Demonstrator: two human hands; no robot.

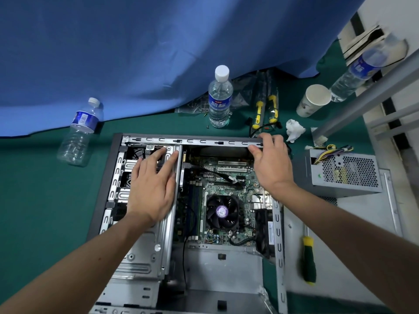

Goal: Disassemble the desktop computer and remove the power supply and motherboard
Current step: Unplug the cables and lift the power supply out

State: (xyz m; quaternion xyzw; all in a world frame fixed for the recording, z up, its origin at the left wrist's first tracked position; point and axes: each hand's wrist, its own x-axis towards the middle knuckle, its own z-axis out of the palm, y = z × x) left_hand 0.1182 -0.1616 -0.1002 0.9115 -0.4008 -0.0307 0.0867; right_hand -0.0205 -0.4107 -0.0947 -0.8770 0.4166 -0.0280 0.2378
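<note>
Green-handled screwdriver [308,260] and power supply [344,172] lie beside the case [192,141].

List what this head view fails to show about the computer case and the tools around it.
- Drive cage, head view: mostly covered by the left hand.
- Case top rim corner: hidden under the right hand, whose fingers curl over it.
- Green-handled screwdriver: motion-blurred, tip unreadable.
- Motherboard screws: too small to tell if removed.
- Case front: cut off by the bottom edge.
- Power supply label: faces away.
</note>
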